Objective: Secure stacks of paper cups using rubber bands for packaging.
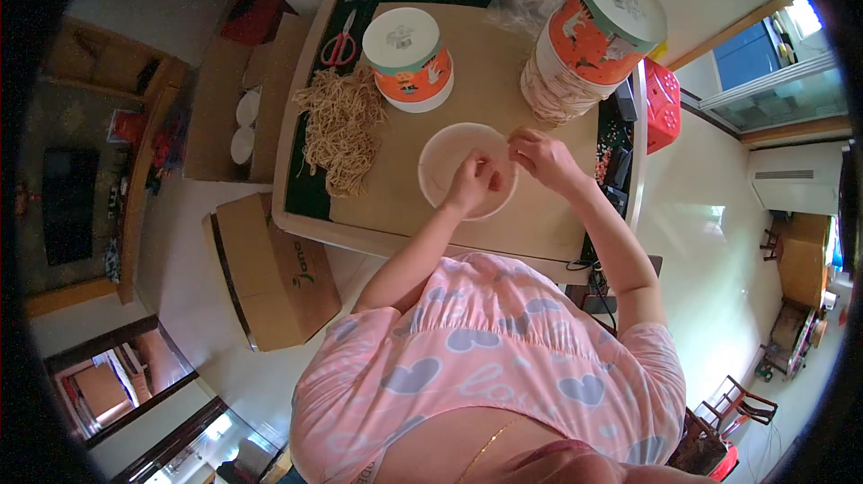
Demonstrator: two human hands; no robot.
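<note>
A round white paper tub (pixel 442 153) stands upright in front of me, its mouth facing up. My left hand (pixel 475 183) is over its opening with the fingers curled together; what they hold, if anything, is too small to make out. Just past the tub's right rim, my right hand (pixel 543 159) has its fingertips pinched together, and their contents cannot be made out either. Left of the tub lies a loose heap of tan cords (pixel 342 129). Behind it, a lidless-end-up stack of orange and white tubs (pixel 415 79) stands upside down.
Red-handled scissors (pixel 339 48) lie beyond the cords. A taller tub stack (pixel 584 48) stands at the back right, beside clear plastic wrapping (pixel 521 3). A red plastic stool (pixel 662 106) is right of the table. Cardboard boxes (pixel 274 273) sit on the floor at left.
</note>
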